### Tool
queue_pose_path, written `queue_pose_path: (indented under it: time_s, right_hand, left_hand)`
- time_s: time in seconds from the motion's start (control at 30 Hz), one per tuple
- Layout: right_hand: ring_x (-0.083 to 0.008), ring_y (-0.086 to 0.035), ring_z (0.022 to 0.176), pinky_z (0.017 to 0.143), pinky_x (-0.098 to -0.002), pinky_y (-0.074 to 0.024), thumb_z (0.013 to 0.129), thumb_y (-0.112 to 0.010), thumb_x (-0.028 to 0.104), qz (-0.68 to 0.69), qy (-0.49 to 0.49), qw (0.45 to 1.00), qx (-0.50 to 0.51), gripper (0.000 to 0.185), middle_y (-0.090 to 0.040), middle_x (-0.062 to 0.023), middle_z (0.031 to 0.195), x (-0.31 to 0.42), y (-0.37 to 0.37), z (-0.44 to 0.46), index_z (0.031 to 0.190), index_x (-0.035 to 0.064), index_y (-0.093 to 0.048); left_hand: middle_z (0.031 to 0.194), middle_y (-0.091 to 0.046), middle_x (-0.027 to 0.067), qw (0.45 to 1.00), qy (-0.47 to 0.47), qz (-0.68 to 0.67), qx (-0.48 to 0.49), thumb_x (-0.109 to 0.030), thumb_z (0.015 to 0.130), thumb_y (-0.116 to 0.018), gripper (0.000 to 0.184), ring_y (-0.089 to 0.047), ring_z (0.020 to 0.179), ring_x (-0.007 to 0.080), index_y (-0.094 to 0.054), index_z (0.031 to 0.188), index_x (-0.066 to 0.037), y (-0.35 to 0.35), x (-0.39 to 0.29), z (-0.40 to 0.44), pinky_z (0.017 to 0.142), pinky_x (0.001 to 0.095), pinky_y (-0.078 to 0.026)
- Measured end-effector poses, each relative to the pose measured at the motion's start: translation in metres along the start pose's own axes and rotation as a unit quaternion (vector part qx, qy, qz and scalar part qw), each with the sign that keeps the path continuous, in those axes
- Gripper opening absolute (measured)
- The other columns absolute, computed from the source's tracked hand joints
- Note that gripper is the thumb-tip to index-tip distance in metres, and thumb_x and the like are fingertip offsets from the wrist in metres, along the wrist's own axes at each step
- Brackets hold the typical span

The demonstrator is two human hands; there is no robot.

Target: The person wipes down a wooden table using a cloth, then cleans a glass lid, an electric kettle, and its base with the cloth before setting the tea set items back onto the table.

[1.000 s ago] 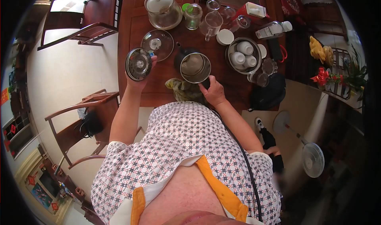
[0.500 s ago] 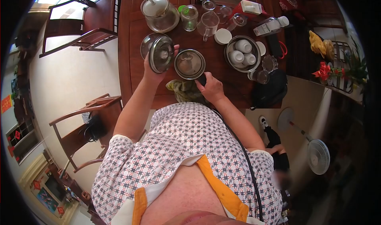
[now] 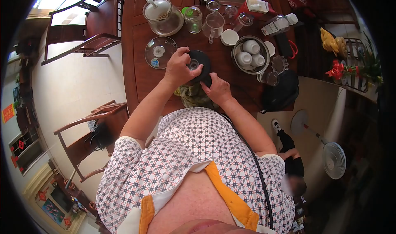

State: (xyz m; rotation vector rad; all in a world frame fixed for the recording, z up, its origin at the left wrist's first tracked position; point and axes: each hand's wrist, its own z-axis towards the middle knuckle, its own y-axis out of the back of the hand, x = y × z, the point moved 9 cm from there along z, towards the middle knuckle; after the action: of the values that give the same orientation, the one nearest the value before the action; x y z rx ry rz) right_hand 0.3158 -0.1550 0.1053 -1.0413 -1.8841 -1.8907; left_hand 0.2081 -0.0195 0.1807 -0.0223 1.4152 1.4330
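Observation:
A round black lid point(image 3: 203, 63) with a clear centre sits in front of me above the table. My left hand point(image 3: 179, 67) is closed on it, thumb and fingers around the centre. The small pot beneath is hidden by the lid. My right hand point(image 3: 217, 88) is closed on the pot's dark handle point(image 3: 206, 86), at the near right. Just below the lid lies a crumpled greenish cloth point(image 3: 194, 97). A glass lid point(image 3: 159, 60) with a knob rests on the table left of my left hand.
A glass teapot point(image 3: 165, 25), a glass jar point(image 3: 193, 21) and a glass pitcher point(image 3: 213, 25) stand at the back. To the right are a steel bowl point(image 3: 238, 65) of white cups, a white bottle point(image 3: 280, 24) and a black bag point(image 3: 280, 94). A person's leg point(image 3: 284, 139) shows beyond.
My left hand has moved right and turned over, bringing the lid from beside the pot to over it, black side up. The pot's open top is now covered from view.

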Motion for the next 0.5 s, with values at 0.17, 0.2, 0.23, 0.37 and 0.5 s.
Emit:
queue_pose_path:
  time_s: [0.17, 0.2, 0.23, 0.37, 0.5]
  right_hand:
    - [-0.0402, -0.070, 0.080, 0.070, -0.0517, -0.0555, 0.088, -0.072, 0.038, 0.002, 0.005, 1.000, -0.004, 0.040, -0.070, -0.0183, 0.083, 0.000, 0.001, 0.000, 0.105, 0.0078, -0.052]
    - [-0.0400, -0.070, 0.080, 0.070, -0.0516, -0.0555, 0.088, -0.072, 0.038, 0.002, 0.005, 1.000, -0.003, 0.040, -0.070, -0.0181, 0.083, 0.000, 0.000, 0.000, 0.105, 0.0078, -0.052]
    - [-0.0399, -0.070, 0.080, 0.070, -0.0515, -0.0555, 0.088, -0.072, 0.038, 0.001, 0.005, 1.000, -0.003, 0.040, -0.070, -0.0180, 0.084, 0.000, 0.000, 0.000, 0.105, 0.0078, -0.052]
    - [-0.0399, -0.070, 0.080, 0.070, -0.0507, -0.0557, 0.088, -0.072, 0.039, -0.009, 0.010, 1.000, -0.010, 0.041, -0.070, -0.0183, 0.085, 0.000, 0.001, 0.001, 0.106, 0.0075, -0.052]
    - [-0.0398, -0.070, 0.081, 0.071, -0.0502, -0.0560, 0.088, -0.072, 0.039, -0.004, -0.005, 1.000, 0.008, 0.043, -0.070, -0.0188, 0.086, 0.000, -0.001, 0.000, 0.108, 0.0070, -0.052]
  left_hand:
    - [0.118, -0.062, 0.0207, 0.999, -0.004, 0.042, 0.025, -0.030, 0.068, -0.086, 0.043, -0.068, 0.099, 0.0358, -0.063, 0.083, 0.003, -0.003, -0.003, 0.000, 0.082, 0.0406, -0.057]
    - [0.119, -0.062, 0.0203, 0.998, -0.012, 0.049, 0.027, -0.029, 0.068, -0.087, 0.042, -0.068, 0.099, 0.0352, -0.061, 0.081, 0.001, -0.003, -0.004, 0.000, 0.080, 0.0400, -0.058]
    - [0.121, -0.062, 0.0200, 0.998, -0.019, 0.056, 0.028, -0.027, 0.068, -0.088, 0.041, -0.069, 0.098, 0.0347, -0.060, 0.079, 0.000, -0.002, -0.005, 0.001, 0.078, 0.0395, -0.058]
    - [0.118, -0.062, 0.0195, 0.996, -0.042, 0.072, 0.040, -0.029, 0.068, -0.087, 0.042, -0.068, 0.097, 0.0346, -0.062, 0.084, 0.001, -0.002, -0.010, 0.005, 0.078, 0.0398, -0.058]
    - [0.115, -0.062, 0.0176, 0.997, -0.051, 0.047, 0.036, -0.029, 0.069, -0.086, 0.046, -0.068, 0.096, 0.0348, -0.063, 0.096, 0.000, -0.001, -0.010, 0.006, 0.078, 0.0411, -0.058]
